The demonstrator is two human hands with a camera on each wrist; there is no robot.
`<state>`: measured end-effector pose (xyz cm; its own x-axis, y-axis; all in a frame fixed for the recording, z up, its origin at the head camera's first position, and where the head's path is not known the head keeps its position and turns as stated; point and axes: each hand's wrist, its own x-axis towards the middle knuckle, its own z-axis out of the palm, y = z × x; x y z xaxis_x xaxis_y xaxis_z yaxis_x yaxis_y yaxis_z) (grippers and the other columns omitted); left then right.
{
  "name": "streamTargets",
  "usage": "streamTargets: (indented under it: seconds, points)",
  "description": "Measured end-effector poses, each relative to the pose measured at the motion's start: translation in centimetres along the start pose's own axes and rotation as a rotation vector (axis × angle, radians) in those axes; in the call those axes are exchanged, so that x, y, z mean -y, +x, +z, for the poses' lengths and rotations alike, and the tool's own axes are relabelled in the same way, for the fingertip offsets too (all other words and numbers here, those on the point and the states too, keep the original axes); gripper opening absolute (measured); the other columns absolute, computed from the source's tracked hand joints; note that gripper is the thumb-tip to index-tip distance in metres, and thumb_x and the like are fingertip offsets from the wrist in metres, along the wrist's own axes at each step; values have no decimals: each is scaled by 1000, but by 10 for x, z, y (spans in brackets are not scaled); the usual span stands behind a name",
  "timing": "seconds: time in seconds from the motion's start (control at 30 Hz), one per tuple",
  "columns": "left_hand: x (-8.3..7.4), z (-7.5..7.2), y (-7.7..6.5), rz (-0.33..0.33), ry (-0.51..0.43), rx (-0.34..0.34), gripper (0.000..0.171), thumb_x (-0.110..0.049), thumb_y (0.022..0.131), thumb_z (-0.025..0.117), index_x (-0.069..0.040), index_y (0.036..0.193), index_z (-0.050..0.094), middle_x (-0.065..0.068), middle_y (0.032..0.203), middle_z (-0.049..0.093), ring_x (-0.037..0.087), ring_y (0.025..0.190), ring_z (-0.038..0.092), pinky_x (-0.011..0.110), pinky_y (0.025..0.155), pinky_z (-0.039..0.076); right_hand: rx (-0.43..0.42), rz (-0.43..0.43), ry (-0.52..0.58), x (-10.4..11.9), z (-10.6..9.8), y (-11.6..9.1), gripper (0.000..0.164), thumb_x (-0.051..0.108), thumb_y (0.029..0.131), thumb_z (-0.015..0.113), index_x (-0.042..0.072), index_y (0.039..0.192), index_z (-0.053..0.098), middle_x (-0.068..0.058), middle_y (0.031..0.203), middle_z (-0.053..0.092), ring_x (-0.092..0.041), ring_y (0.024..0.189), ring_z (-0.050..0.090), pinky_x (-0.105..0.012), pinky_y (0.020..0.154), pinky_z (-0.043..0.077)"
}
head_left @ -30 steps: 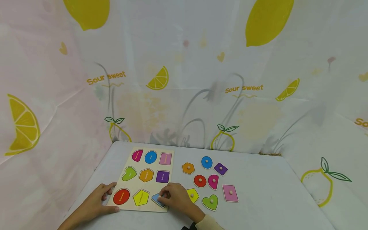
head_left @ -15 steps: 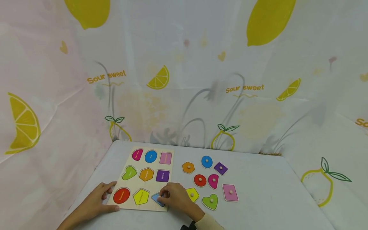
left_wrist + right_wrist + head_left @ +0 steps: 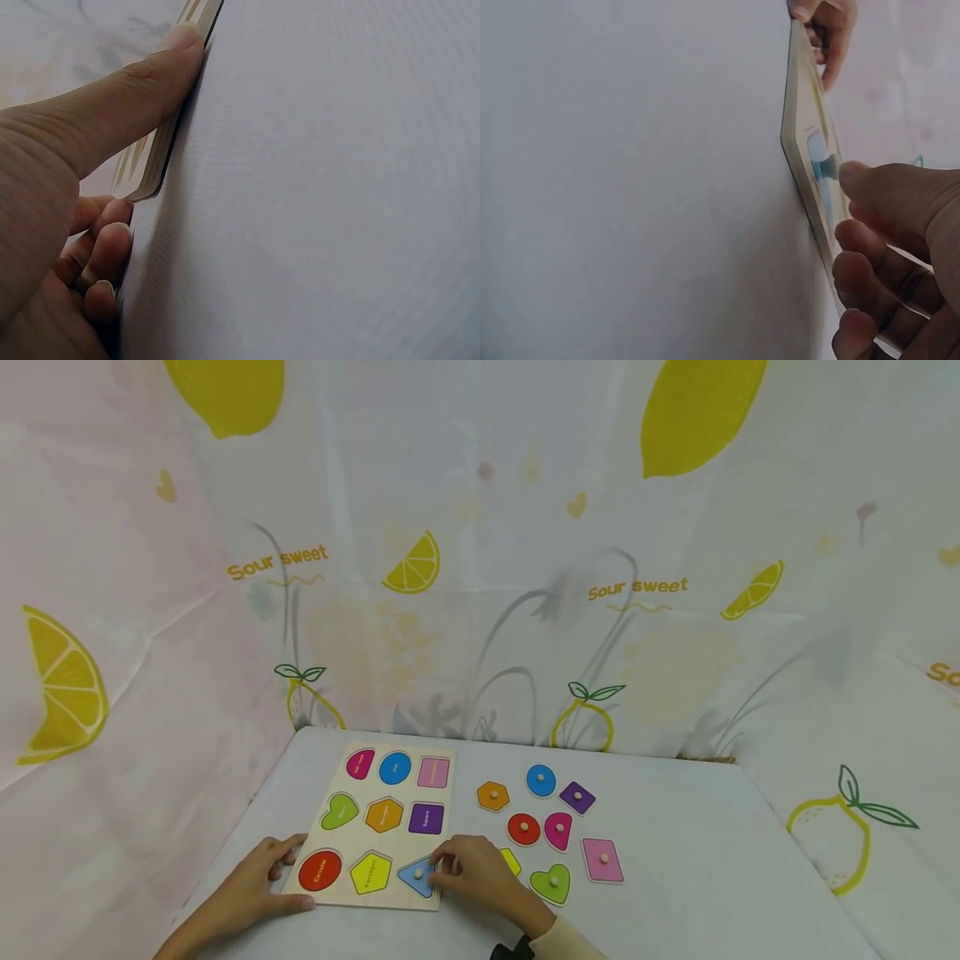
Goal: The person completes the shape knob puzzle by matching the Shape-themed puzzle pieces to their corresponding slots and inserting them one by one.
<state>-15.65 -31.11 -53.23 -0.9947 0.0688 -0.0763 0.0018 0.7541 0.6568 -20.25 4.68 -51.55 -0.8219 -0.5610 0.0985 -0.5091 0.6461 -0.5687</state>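
A wooden shape puzzle board [image 3: 405,899] lies on the table, printed with coloured shapes. At its near left corner my left hand [image 3: 251,889] grips the edge, thumb along the front side and fingers at the left side. In the board's near right spot sits a blue triangle piece [image 3: 414,885], its knob showing. Just right of that knob is my right hand [image 3: 480,872], fingers loosely bent and holding nothing. The right wrist view shows the thumb [image 3: 862,180] close to the knob, the other fingers apart from it. A yellow pentagon piece [image 3: 513,861] is partly hidden behind the right hand.
Right of the board lie several loose knobbed pieces, among them an orange hexagon [image 3: 492,796], a red circle [image 3: 523,829], a green heart [image 3: 551,884] and a pink rectangle [image 3: 603,860]. A lemon-printed cloth [image 3: 480,635] hangs behind the white table [image 3: 690,860].
My right hand has let go of the blue triangle's knob and shifted slightly right, uncovering the piece. The left hand stays at the board's corner.
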Motion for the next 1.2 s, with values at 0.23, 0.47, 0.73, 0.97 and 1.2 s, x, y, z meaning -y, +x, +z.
streamTargets:
  seconds: [0.23,0.47,0.73,0.97,1.2]
  points:
    - [-1,1,0,1,8,-3,104,-41,64,97,4,145,51,4,99,46,20,87,42,27,64,37,-44,29,-13,-17,-19,-18,14,25,88,83,18,99,79,18,73,56,0,66,49,-17,62,46]
    - [-1,-3,-1,24,12,-16,103,-41,64,97,3,145,52,4,99,46,19,87,42,27,64,37,-107,39,-3,-35,-40,-34,14,22,87,84,16,98,77,17,77,58,-2,69,52,-19,64,48]
    - [0,0,-1,4,5,-6,105,-41,63,98,6,144,51,4,98,45,20,87,42,26,65,38,-148,106,-5,-59,-47,-54,17,24,87,84,14,98,76,16,75,56,-2,69,51,-21,63,48]
    - [0,-1,0,7,11,-4,105,-40,64,97,7,145,50,5,99,45,21,89,43,26,66,40,-190,83,8,-71,-48,-59,17,27,86,85,14,94,77,15,74,56,-2,68,51,-21,62,48]
    - [1,0,0,3,-2,-2,106,-42,64,97,7,146,50,5,99,45,20,88,42,25,66,41,-176,98,30,-71,-47,-56,14,26,86,85,15,89,79,15,73,55,-2,68,51,-21,63,48]
